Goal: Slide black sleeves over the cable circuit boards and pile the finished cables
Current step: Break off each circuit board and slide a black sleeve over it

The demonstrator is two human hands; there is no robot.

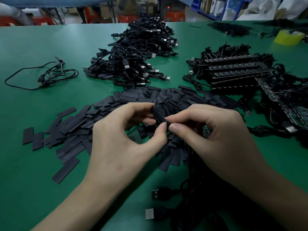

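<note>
Above a heap of flat black sleeves [70,130], my left hand [120,137] and my right hand [215,130] meet. Both pinch one black sleeve [159,115], squeezed into a tube between thumbs and fingertips. Under my right palm a small circuit board [205,130] peeks out, its cable [191,164] trailing toward me. Whether the right hand also holds the board I cannot tell. A big pile of sleeved cables [133,64] with USB plugs lies at the back centre. Stacked cables with bare boards [236,70] sit at the right.
The green table [33,164] carries a loose cable bundle [48,75] at the left. USB plugs [155,195] lie near the front edge between my forearms. A yellow tape roll [289,37] stands far right. Red stools and boxes are behind the table.
</note>
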